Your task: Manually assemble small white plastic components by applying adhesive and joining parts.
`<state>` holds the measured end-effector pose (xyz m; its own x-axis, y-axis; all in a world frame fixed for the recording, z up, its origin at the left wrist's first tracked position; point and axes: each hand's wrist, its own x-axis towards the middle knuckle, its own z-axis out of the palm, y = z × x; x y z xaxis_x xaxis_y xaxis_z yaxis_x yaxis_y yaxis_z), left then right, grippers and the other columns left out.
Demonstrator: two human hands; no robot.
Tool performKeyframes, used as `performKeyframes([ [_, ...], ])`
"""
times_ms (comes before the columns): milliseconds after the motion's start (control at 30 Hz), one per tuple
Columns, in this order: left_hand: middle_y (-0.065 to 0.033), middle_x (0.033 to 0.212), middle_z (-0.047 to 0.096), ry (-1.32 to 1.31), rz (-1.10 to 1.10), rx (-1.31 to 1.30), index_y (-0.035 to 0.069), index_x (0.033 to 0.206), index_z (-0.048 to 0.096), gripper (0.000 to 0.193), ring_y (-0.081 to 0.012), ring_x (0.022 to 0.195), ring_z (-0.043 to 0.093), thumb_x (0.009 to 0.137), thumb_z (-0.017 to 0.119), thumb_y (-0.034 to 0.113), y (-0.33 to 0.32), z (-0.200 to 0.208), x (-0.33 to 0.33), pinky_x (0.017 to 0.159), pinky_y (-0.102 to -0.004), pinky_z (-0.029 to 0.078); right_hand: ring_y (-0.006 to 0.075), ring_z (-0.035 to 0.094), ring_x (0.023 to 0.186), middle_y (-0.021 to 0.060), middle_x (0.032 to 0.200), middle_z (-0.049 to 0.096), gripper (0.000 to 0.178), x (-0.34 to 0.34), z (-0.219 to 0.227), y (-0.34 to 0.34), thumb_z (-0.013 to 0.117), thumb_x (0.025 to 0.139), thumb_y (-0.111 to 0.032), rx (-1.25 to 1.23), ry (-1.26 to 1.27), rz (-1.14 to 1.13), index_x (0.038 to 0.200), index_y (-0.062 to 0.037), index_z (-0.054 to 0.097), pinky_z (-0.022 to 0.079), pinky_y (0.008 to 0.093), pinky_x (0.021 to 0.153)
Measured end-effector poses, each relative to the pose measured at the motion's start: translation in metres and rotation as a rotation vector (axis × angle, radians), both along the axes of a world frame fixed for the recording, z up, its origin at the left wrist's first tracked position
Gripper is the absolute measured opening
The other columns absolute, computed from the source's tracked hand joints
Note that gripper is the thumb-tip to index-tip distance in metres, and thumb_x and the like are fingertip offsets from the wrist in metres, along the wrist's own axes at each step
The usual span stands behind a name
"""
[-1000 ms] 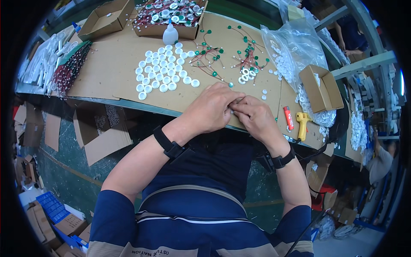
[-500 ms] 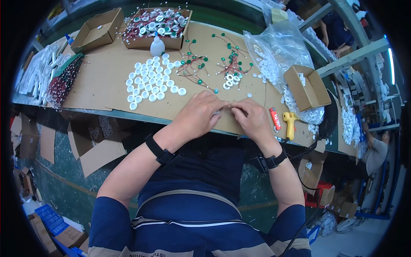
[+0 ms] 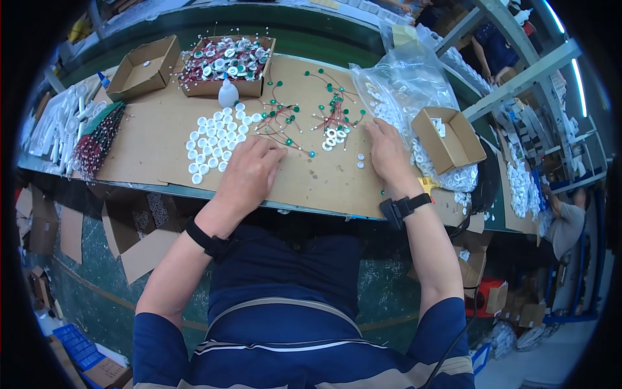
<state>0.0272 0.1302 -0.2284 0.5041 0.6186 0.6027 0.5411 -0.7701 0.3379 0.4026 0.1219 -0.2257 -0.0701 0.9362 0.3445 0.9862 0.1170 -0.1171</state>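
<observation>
My left hand (image 3: 249,174) rests low over the right edge of a group of white round caps (image 3: 212,144), palm down, fingers loosely bent; nothing shows in it. My right hand (image 3: 391,152) reaches forward with fingers stretched out, beside the clear plastic bag (image 3: 405,71) of white parts. Its fingertips are right of several white rings (image 3: 332,138), and no held thing shows. Between the hands lie two small white discs (image 3: 360,161) and red wires with green discs (image 3: 283,117). A second bunch of wires (image 3: 337,110) lies above the rings.
A box heaped with wired discs (image 3: 227,65) stands at the back, a white squeeze bottle (image 3: 228,94) before it. An open carton (image 3: 144,65) is at back left, another (image 3: 450,139) at right. A yellow glue gun (image 3: 427,186) is partly hidden by my right wrist.
My hands have parted from a pinch near each other. The left moved left to the caps, the right forward and right. A second small white disc now shows between them.
</observation>
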Motion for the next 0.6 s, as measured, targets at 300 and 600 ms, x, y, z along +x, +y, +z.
performKeyframes([
  [300,-0.0113,0.124,0.074,-0.035,-0.184,-0.041,0.006,0.127,0.079,0.036,-0.0331,0.122,0.069,0.092,0.079,0.002,-0.024,0.011,0.050,0.105,-0.0466,0.055,0.0432,0.061,0.150,0.0241,0.161,0.065,0.044,-0.008,0.002,-0.023,0.056,0.110,-0.003,-0.127,0.051,-0.024,0.152,-0.0014,0.069,0.049,0.0502,0.128],
  [600,-0.0124,0.145,0.071,0.111,-0.372,-0.110,0.005,0.141,0.074,0.042,-0.0339,0.141,0.065,0.100,0.079,0.013,-0.009,-0.009,0.133,0.117,-0.0478,0.053,0.0459,0.060,0.152,0.0256,0.163,0.064,0.045,-0.015,0.013,-0.054,0.060,0.111,-0.008,-0.210,0.120,0.009,0.154,0.0011,0.066,0.049,0.0503,0.129],
])
